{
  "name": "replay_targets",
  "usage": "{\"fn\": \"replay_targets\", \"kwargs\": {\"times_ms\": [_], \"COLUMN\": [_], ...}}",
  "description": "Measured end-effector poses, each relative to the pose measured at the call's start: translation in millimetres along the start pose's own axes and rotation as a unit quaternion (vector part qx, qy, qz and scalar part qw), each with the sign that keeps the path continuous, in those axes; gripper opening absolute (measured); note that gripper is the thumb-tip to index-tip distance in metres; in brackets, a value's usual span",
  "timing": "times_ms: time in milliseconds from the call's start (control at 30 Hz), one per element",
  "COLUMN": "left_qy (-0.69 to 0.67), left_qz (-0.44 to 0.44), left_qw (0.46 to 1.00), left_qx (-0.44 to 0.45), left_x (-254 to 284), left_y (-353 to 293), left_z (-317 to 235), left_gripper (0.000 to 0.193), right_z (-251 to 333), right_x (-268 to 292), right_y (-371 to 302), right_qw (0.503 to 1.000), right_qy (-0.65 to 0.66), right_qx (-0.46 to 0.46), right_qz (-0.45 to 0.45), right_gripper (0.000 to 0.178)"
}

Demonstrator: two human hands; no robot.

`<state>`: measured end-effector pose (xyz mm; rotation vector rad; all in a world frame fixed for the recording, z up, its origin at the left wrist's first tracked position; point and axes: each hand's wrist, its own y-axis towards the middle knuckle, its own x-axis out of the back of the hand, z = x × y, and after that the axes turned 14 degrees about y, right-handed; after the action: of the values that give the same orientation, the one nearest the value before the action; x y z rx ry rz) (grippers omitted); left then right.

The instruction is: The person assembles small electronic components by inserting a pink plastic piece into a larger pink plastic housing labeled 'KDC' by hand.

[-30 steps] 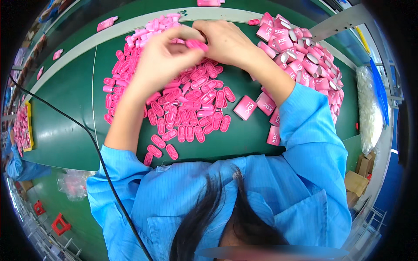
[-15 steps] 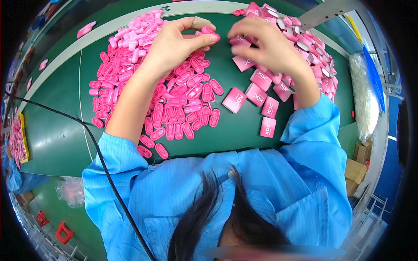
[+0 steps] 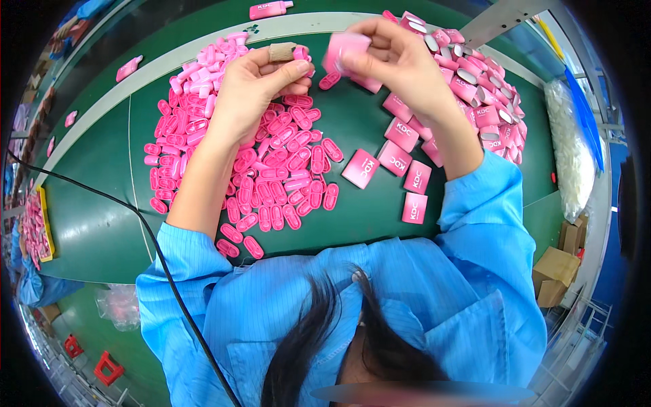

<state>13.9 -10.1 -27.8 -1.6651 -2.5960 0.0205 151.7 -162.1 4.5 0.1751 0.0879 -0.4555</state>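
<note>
My left hand (image 3: 251, 88), a beige wrap on one finger, pinches a small pink oval plastic part (image 3: 302, 54) above the far side of the left pile. Just to its right, my right hand (image 3: 400, 64) grips a pink flat hollow shell (image 3: 347, 46), blurred by motion. The shell and the small part look apart. Below my left hand spreads a heap of pink oval parts (image 3: 274, 173), with paler pink mouthpiece-like pieces (image 3: 217, 57) at its far end. Beside my right hand lies a pile of pink shells (image 3: 481, 95), some showing open ends; several lie loose nearer me (image 3: 360, 169).
A pale rail (image 3: 305, 26) borders the green table (image 3: 88, 224) at the far side. Beyond it lies a pink assembled device (image 3: 270, 9). A black cable (image 3: 152, 237) crosses at left. Clear plastic bags (image 3: 568, 149) and cardboard boxes (image 3: 556, 268) are at right.
My right hand has come away from the shell pile holding a shell. My left hand has shifted slightly left with its part. A pink device has appeared beyond the far rail.
</note>
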Motion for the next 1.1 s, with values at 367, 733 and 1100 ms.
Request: {"fn": "replay_targets", "kwargs": {"times_ms": [367, 733, 1100], "left_qy": [0.041, 0.115, 0.172], "left_qz": [-0.071, -0.071, -0.068], "left_qw": [0.994, 0.987, 0.976], "left_qx": [-0.068, -0.081, -0.117], "left_x": [-6, -6, -7], "left_y": [-1, -9, -11], "left_z": [5, -2, 4], "left_gripper": [0.03, 0.03, 0.028], "right_z": [-31, -35, -28], "right_x": [-6, -7, 1], "right_y": [5, 1, 4], "right_qw": [0.987, 0.997, 0.997], "right_qy": [0.137, 0.068, 0.031], "right_qx": [-0.086, -0.035, -0.056], "right_qz": [-0.01, -0.015, 0.034], "right_gripper": [0.027, 0.028, 0.03]}}
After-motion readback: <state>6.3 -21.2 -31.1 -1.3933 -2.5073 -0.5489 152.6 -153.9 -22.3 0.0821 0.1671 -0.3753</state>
